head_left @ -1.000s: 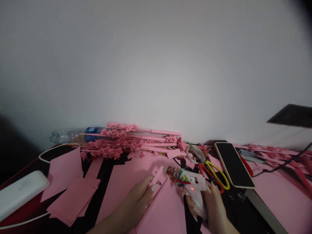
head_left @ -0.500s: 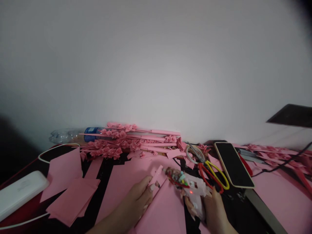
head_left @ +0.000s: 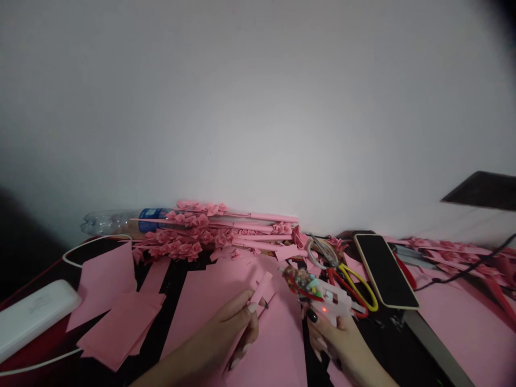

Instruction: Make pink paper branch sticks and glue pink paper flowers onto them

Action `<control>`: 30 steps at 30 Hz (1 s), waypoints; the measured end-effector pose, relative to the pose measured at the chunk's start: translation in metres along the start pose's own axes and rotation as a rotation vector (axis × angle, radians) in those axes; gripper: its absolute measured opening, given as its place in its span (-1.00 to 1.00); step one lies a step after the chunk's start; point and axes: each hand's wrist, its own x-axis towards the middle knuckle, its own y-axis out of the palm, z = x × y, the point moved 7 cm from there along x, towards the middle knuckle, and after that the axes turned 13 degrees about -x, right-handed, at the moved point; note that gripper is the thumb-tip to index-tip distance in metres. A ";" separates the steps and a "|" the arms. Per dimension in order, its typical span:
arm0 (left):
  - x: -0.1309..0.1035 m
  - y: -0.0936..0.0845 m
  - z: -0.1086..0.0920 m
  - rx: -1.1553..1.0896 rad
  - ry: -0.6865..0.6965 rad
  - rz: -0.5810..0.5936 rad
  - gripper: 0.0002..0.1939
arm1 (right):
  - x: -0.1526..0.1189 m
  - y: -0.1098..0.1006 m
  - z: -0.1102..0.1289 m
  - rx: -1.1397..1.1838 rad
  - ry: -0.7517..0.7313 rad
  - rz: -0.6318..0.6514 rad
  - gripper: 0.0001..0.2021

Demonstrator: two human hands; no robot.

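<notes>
My left hand (head_left: pixel 242 322) is closed on a narrow rolled pink paper tube (head_left: pixel 261 287), held slanted above a large pink paper sheet (head_left: pixel 282 328). In my right hand (head_left: pixel 334 336) is a pale pink hot glue gun (head_left: pixel 332 302) with a glowing red light and colourful decorations along its front. The glue gun's nozzle end points left toward the paper tube, with a gap between them. Part of the tube is hidden behind my left fingers.
Pink paper flower stems (head_left: pixel 189 236) lie along the wall beside a clear plastic bottle (head_left: pixel 108 222). Scissors (head_left: pixel 355 282) and a phone (head_left: pixel 387 271) lie to the right. Pink paper squares (head_left: pixel 116 328) and a white power bank (head_left: pixel 36 317) are at left.
My right hand has drawn the glue gun slightly right, away from the tube, with the thumb now on its near side. My left fingers have shifted around the tube.
</notes>
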 end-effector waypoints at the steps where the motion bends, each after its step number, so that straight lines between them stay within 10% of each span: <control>1: 0.000 0.001 -0.001 0.022 0.015 0.019 -0.50 | 0.000 0.002 -0.003 -0.002 0.008 0.010 -0.55; 30: -0.004 0.002 -0.006 0.059 0.025 0.014 -0.60 | -0.005 0.010 -0.003 -0.082 -0.017 0.049 -0.49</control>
